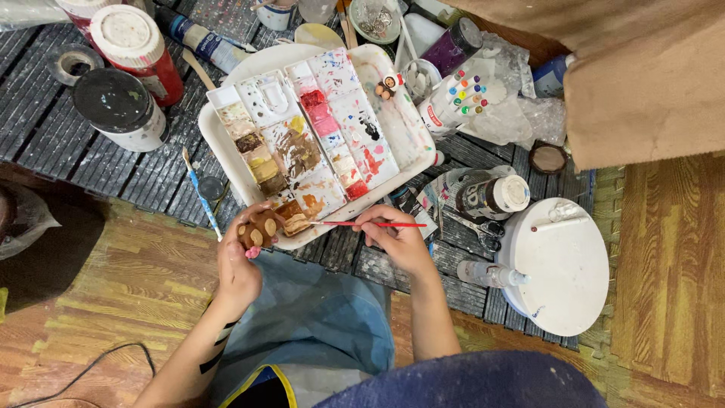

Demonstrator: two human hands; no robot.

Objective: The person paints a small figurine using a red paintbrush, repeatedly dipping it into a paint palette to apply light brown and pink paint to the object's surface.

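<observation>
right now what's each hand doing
Left hand: closed on a brown figurine.
Right hand: fingers pinching a red brush over the palette.

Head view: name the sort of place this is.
Probably a home craft corner on a floor: a paint-smeared palette tray, paint jars, and a small brown figure being painted with a red brush.

Worn wooden plank floor (pixel 664 249); dark slatted mat (pixel 91 143); black cable (pixel 98 366) at lower left.
</observation>
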